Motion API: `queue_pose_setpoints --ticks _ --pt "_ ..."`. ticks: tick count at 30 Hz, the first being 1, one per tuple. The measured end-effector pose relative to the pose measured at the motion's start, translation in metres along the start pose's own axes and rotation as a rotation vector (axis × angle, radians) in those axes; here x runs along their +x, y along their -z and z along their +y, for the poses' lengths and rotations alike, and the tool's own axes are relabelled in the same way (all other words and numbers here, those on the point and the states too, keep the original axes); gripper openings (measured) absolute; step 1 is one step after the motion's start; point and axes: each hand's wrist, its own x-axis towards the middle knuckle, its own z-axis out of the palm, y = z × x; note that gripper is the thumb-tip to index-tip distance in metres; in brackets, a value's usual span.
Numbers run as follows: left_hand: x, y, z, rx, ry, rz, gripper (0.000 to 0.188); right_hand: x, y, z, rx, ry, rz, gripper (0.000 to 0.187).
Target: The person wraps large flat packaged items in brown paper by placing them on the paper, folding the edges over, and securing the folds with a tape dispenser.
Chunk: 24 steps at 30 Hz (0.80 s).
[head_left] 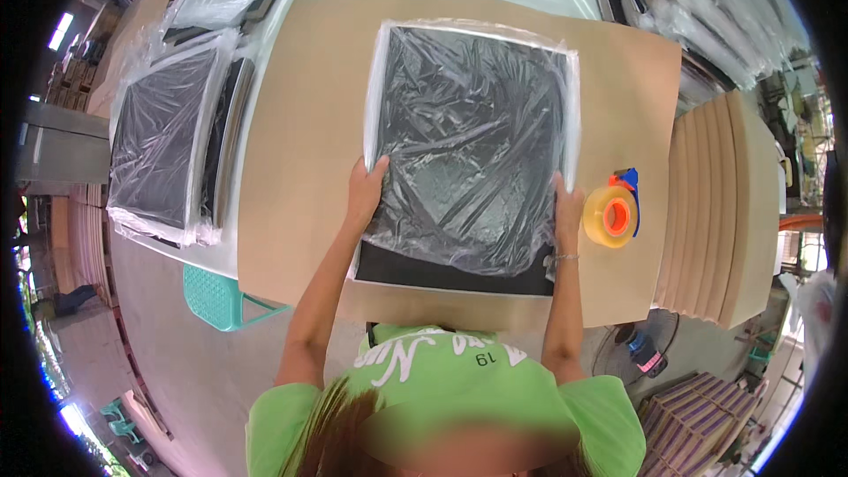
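In front of me lies a flat black rectangular panel with pale edges. A wrinkled clear plastic bag covers most of it, and a bare black strip shows along the near edge. My left hand is closed on the left edge, its thumb on the top. On the opposite edge my right hand grips the bagged panel, with its fingers partly hidden along the side. Just right of that hand, a tape dispenser in blue and orange holds a roll of yellowish tape.
A brown cardboard sheet covers the table under the panel. Bagged black panels lean at the left. More plastic-wrapped panels lie at the far right, behind a stack of brown boards. A green stool stands below the table's left edge.
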Motion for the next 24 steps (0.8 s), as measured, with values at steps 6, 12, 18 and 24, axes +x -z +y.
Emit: queue_pose_setpoints --ticks 6,12,18,24 --pt "0.019 -0.020 -0.022 0.321 -0.054 0.136 0.056 0.022 0.006 0.013 0.049 -0.020 -0.032 0.053" --pt "0.038 -0.017 -0.042 -0.003 -0.171 0.029 0.050 0.031 0.000 0.013 0.264 0.030 -0.057 0.052" --pt "0.034 -0.010 -0.030 -0.055 -0.049 0.032 0.053 0.046 -0.006 0.021 0.237 -0.079 -0.077 0.055" --pt "0.040 -0.014 -0.013 -0.084 0.041 -0.001 0.057 0.056 -0.007 0.033 0.347 -0.007 -0.060 0.056"
